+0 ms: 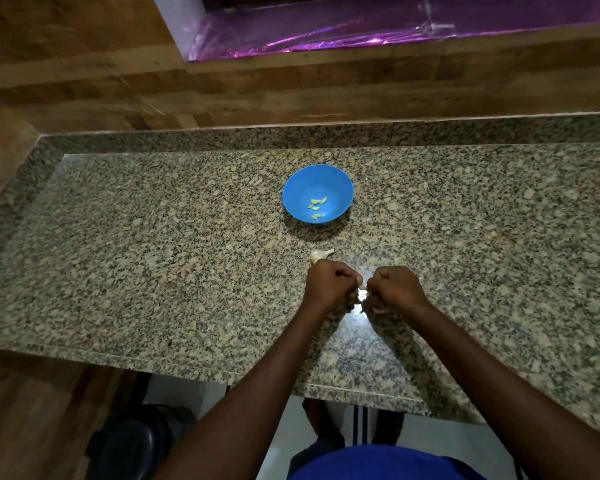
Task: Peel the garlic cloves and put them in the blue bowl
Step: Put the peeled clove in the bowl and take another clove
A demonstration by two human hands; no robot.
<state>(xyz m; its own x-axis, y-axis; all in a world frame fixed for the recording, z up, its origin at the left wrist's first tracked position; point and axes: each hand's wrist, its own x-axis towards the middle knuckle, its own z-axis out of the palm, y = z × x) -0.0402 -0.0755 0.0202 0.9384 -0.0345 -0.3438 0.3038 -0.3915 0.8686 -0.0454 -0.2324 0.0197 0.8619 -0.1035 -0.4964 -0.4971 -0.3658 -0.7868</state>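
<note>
A speckled granite counter [153,237] is seen from above, bordered at the back and left by a raised granite edge and wood-patterned wall panels [84,64]. A strip of shiny purple film [361,32] is seen in a recess at the top. Near the middle of the counter a blue bowl [293,188] is set upright, and several peeled, pale yellow-green garlic cloves [316,206] are seen lying on its bottom. Nearer the person, a whitish garlic bulb [320,255] is laid on the counter, just beyond the left hand [328,284] and apart from the bowl. Two bare forearms are stretched over the front edge of the counter, and the hands are brought close together above a bright glare on the stone. Both hands are curled, knuckles up. A small pale garlic clove [361,289] is pinched between them, held by the fingertips of each; the grip of the left hand and the grip of the right hand [397,287] are both closed narrowly on it. Pale scraps, apparently garlic skin [378,309], are glimpsed under the right hand, though they are too small to be told for certain. At the bottom, a blue garment [378,462], a pale floor and a dark round object [132,441] under the counter are seen.
</note>
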